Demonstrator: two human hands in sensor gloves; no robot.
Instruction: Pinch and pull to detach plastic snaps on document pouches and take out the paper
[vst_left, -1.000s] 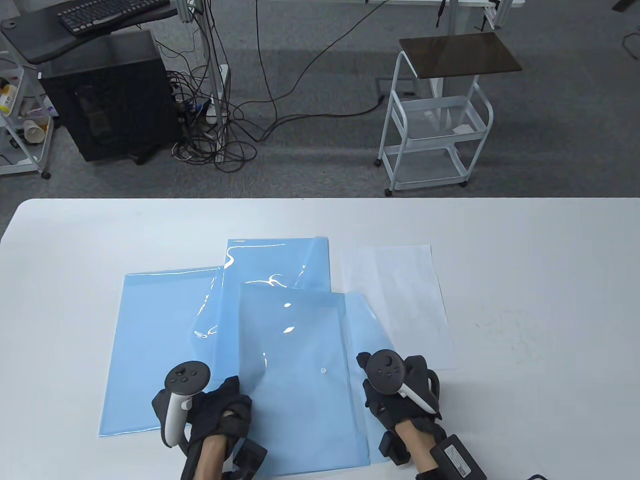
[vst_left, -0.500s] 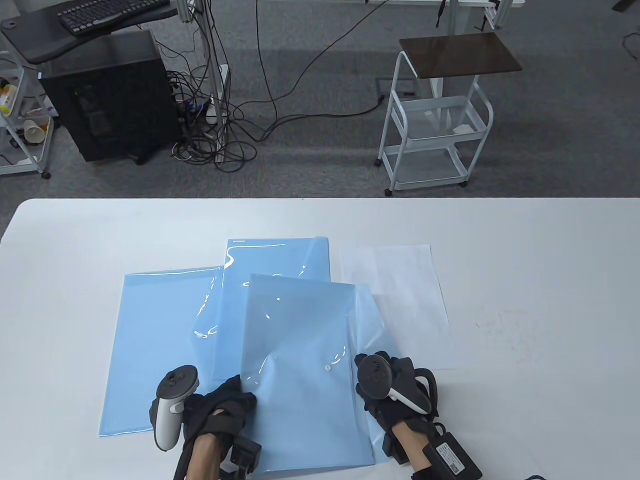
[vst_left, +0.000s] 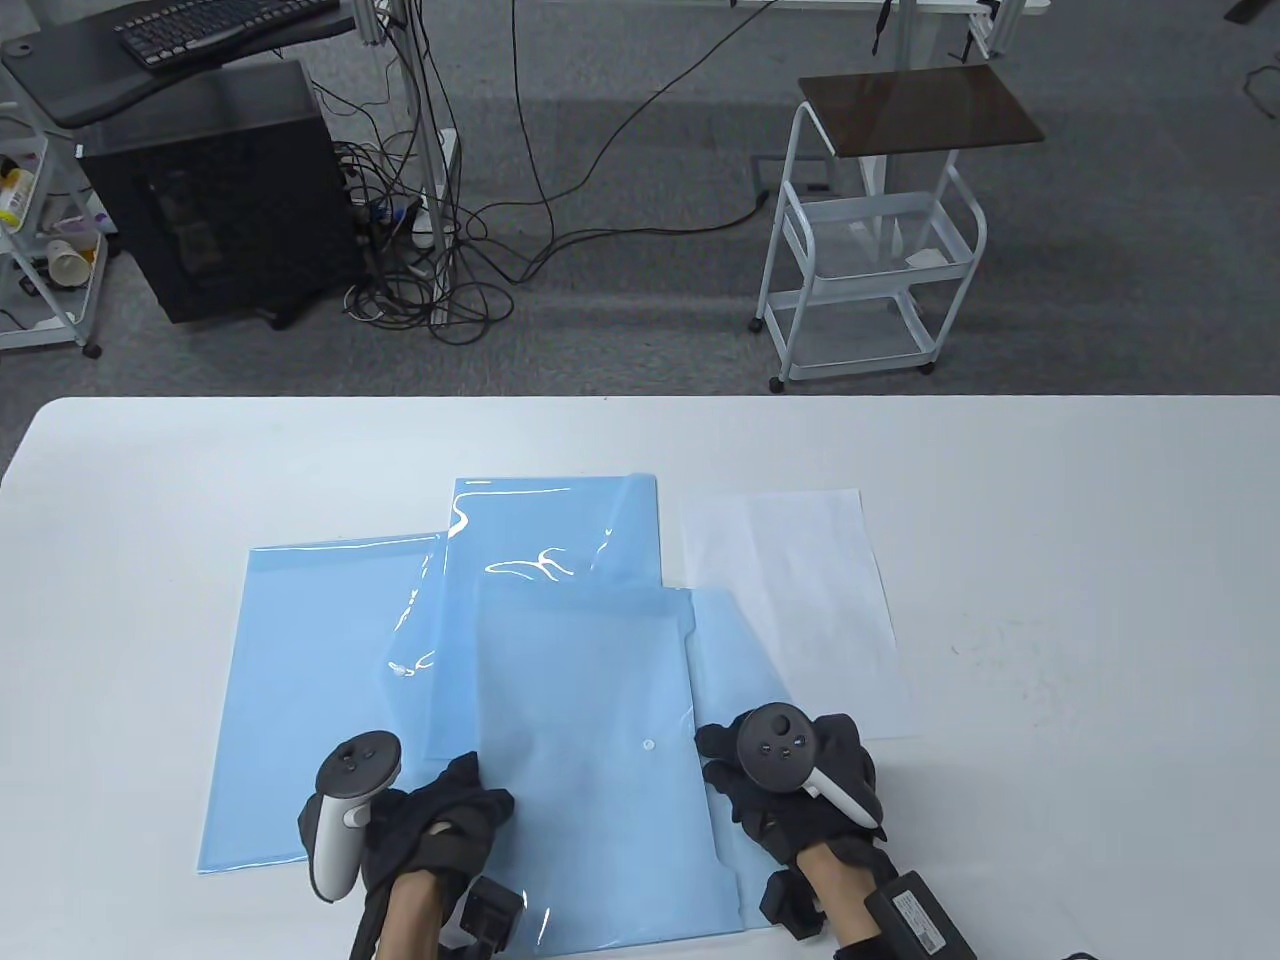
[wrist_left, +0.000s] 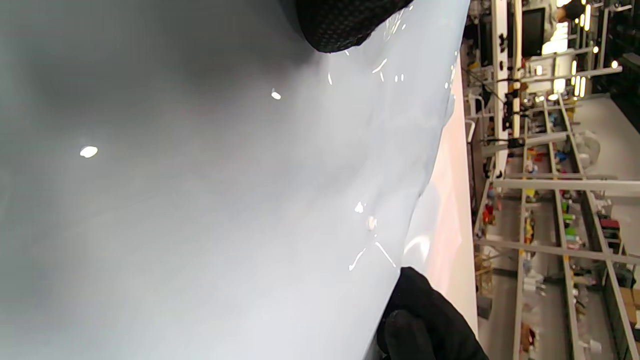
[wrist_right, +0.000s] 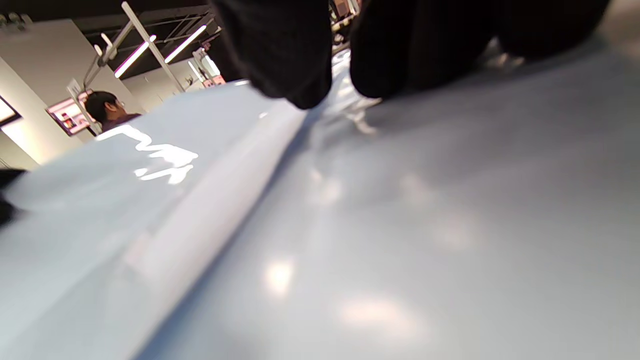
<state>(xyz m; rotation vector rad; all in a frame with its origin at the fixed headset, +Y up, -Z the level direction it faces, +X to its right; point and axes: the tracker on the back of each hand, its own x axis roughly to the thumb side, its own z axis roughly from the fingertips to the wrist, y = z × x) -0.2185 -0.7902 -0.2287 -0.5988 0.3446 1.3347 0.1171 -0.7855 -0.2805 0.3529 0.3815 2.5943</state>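
Three light-blue document pouches overlap on the white table (vst_left: 1050, 560). The front pouch (vst_left: 590, 700) lies flat, with pale paper showing through it and a white snap (vst_left: 648, 745) near its right side. My left hand (vst_left: 478, 778) grips this pouch's left edge, one fingertip (wrist_left: 345, 25) pressing on the plastic (wrist_left: 225, 200). My right hand (vst_left: 712, 755) sits just right of the snap, its curled fingertips (wrist_right: 285, 60) pinching at the flap's raised edge on the pouch (wrist_right: 400, 225). A loose white sheet of paper (vst_left: 800, 600) lies to the right of the pouches.
A second pouch (vst_left: 310, 700) lies to the left and a third (vst_left: 550, 520) behind the front one. Past the table's far edge stand a white wheeled cart (vst_left: 870, 250), a black computer tower (vst_left: 220, 190) and tangled cables (vst_left: 440, 270). A person (wrist_right: 102, 107) is far in the background.
Half a second ago the front pouch was lifted and tilted to the right. It now lies flat and straight again. Both hands stay at its near corners; the right hand has shifted slightly left.
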